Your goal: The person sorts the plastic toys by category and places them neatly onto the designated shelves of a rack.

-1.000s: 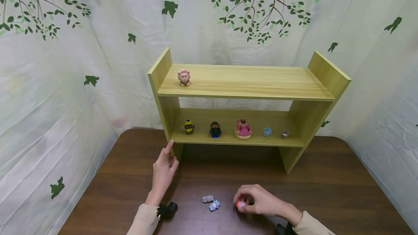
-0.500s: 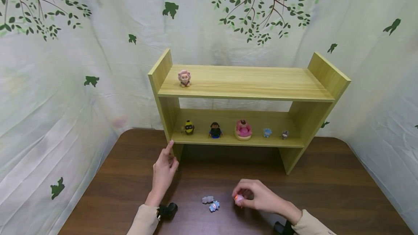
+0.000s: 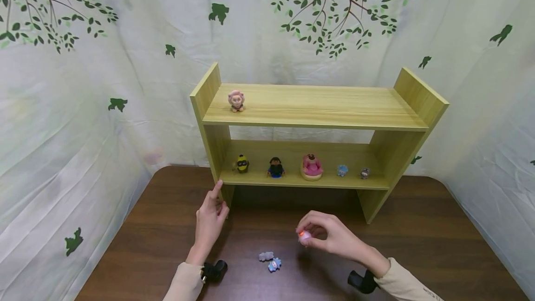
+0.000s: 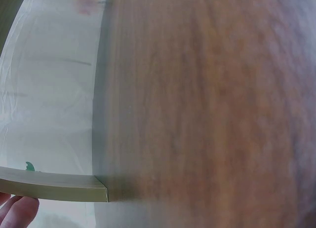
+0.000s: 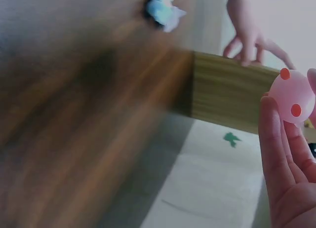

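Observation:
A small pink toy [image 3: 304,236] with orange spots is pinched between the thumb and fingers of the right hand [image 3: 334,236], above the table in front of the shelf. In the right wrist view the toy [image 5: 292,95] looks round, with the right hand [image 5: 291,164] around it. The left hand [image 3: 209,224] touches the shelf's left side panel, its index finger extended to the lower board's front corner. In the left wrist view, fingertips of the left hand [image 4: 19,210] rest against the panel edge [image 4: 54,186].
Two small toys, one grey [image 3: 265,256] and one blue [image 3: 274,265], lie on the brown table [image 3: 167,226] between the hands. The wooden shelf [image 3: 317,125] holds a pink figure [image 3: 236,101] on top and several figures, including a pink bear [image 3: 311,167], on the lower board.
The right hand has lifted the pink toy off the table and moved it forward toward the shelf. The left hand has stayed at the shelf's side panel.

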`<action>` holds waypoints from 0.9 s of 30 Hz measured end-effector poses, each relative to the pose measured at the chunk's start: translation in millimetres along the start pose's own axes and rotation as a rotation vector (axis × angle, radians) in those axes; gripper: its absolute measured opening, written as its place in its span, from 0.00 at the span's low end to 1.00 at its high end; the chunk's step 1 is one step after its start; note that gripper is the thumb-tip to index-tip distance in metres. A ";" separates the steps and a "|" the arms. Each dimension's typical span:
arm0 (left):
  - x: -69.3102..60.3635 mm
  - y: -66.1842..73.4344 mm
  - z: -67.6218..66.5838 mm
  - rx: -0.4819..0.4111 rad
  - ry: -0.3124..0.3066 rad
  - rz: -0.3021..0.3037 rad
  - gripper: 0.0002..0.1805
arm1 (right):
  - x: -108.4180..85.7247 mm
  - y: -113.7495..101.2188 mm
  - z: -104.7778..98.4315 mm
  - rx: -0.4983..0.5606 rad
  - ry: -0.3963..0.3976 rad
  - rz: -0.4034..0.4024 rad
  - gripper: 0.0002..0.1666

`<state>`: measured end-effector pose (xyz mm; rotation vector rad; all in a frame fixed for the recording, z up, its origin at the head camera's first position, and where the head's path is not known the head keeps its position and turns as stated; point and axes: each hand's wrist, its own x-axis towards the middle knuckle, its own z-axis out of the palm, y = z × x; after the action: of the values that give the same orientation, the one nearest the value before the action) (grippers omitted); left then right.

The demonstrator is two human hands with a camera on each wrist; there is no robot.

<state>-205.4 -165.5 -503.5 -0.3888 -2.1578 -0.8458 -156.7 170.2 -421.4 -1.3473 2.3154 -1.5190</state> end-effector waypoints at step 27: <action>0.4 0.3 0.7 0.001 0.002 -0.007 0.47 | 31.1 -24.4 -20.9 -0.064 0.061 -0.136 0.16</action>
<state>-205.8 -164.8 -503.3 -0.3800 -2.1585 -0.8479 -170.5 160.5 -380.0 -1.5237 2.3722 -1.5566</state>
